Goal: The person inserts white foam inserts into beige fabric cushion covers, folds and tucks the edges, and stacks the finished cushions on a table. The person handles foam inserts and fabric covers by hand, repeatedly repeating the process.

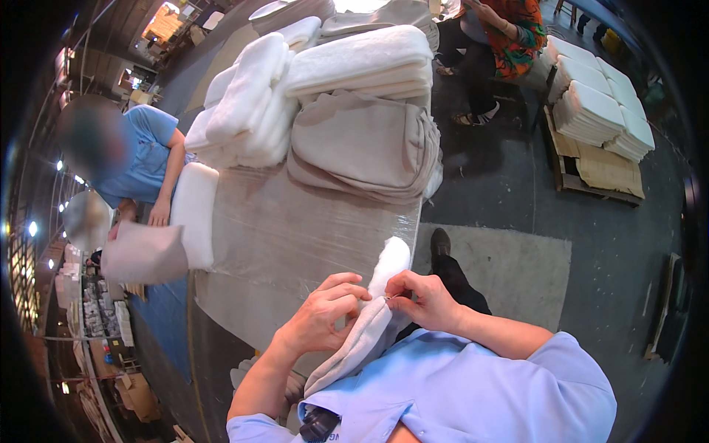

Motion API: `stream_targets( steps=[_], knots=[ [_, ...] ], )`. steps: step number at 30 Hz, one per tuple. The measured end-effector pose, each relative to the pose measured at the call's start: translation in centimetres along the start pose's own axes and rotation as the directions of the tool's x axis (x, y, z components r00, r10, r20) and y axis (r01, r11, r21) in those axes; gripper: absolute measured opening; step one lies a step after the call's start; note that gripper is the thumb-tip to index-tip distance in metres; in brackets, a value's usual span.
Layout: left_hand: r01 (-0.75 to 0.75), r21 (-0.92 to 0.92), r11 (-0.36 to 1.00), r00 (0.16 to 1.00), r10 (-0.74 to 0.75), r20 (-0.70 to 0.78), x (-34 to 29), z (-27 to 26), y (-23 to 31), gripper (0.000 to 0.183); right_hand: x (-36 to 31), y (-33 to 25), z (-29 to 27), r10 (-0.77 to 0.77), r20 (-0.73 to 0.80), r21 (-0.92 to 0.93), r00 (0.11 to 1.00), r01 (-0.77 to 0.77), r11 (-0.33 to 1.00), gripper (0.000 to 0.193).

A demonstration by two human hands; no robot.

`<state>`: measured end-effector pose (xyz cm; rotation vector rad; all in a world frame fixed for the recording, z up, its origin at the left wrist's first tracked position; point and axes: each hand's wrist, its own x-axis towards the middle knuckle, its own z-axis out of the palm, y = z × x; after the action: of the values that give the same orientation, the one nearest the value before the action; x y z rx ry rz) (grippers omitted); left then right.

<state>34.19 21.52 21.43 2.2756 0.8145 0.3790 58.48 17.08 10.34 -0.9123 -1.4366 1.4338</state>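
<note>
Grey fabric cover (354, 343) is at the lower middle of the frame, lying aslant before the person's light blue shirt (473, 387), near the close edge of the bench (295, 236). From its upper end comes out a white soft filling (391, 262), which points upward in the frame.

The right hand (425, 301) is pinching the edge of the cover between thumb and forefinger, just where the filling comes out; some small detail at these fingertips is too small to tell. The left hand (325, 314) is on the other side, with its fingers bent and its fingertips at the edge of the cover; whether it grips the cloth firmly, I cannot tell.

At the upper middle, the bench carries a pile of grey covers (354, 144) and, behind and beside it, stacks of white pads (362, 59).

At the left, 1 co-worker in a blue shirt (151, 159) has the hands at a grey cushion (145, 252), next to 1 white pad (196, 214) standing out alone. At the upper right, another person in a patterned top (521, 37) is near white stacks (605, 96) on a pallet (602, 188).
</note>
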Motion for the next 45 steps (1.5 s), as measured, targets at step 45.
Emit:
stream_targets(
  steps=[45],
  knots=[
    [0.739,0.043,0.673,0.395,-0.484,0.781,8.1,0.8,-1.8,0.035,-3.5,4.1,0.5,0.298,0.104,0.528,0.949,-0.307,0.792,0.015]
  ],
)
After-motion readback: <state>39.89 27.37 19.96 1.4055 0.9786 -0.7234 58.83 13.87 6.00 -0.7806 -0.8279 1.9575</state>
